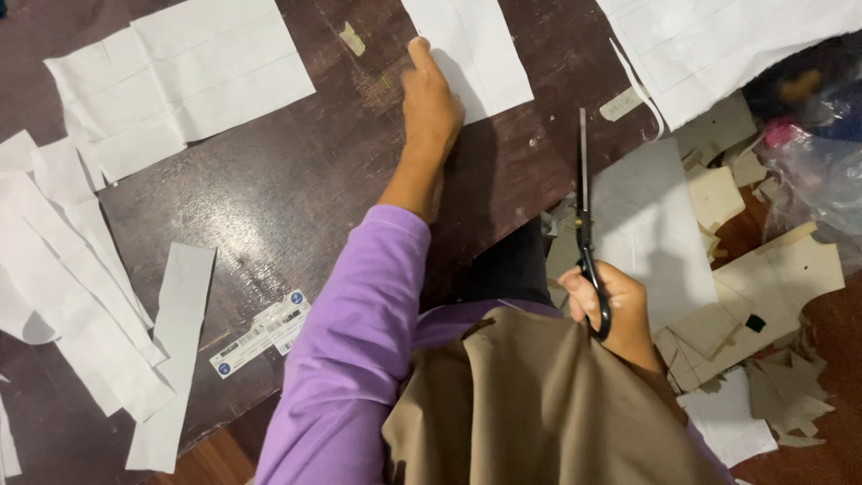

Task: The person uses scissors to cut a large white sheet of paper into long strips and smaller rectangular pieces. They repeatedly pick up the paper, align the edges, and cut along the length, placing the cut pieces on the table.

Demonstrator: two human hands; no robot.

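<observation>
Scissors (584,224) in right hand (611,305), fingers closed through the black handle loops, blades shut and pointing away from the body, held off the table edge above the lap. Left hand (429,99) stretched forward across the dark wooden table (296,189), fingers extended flat and pressing the near corner of a white fabric rectangle (471,49); not gripping, just pinning or sliding it.

More white fabric: a larger creased panel (180,76) at far left, long cut strips (81,269) along the left edge, another big piece (718,40) at top right. Small printed label strip (265,330) lies near the table's front edge. Tan cardboard offcuts (763,296) litter the floor to the right.

Judgement: the rectangle lies well apart from the scissors, so drawing it flat toward the front edge with an even palm, without wrinkling, would serve best. Blades are better kept shut and pointed clear of the reaching arm until the cloth lies still.
</observation>
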